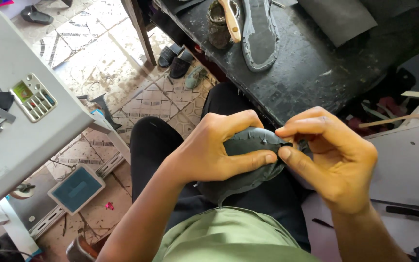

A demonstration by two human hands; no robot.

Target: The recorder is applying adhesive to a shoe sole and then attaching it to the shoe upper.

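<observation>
— Over the lap, in the head view, both hands meet on one dark grey shoe piece (248, 167); it is carried by nothing but the fingers and the black trousers (163, 140) beneath it.

— How is each hand set?

— The left hand (214, 150) is closed around the piece, thumb pressed flat along its lower edge and fingers curled over the top, which looks like a steadying grip. The right hand (330, 155) is closed in a pinch, thumb and forefinger nipping the folded rim at the piece's right end, probably to pull that edge tight.

— Why off the surface?

— I'd judge that holding it in the air lets both hands turn it freely. The black surface (316, 68) lies just beyond the knees, its near edge close to the hands.

— What sits there?

— Toward its far edge, a grey sole (260, 39) lies flat, and a wooden-handled brush (231, 19) rests across a small pot (217, 24), within reach.

— And to the left?

— A grey machine housing (20, 136) with a small button panel (34, 97), and sandals (175, 58) on the tiled floor (98, 53).
</observation>
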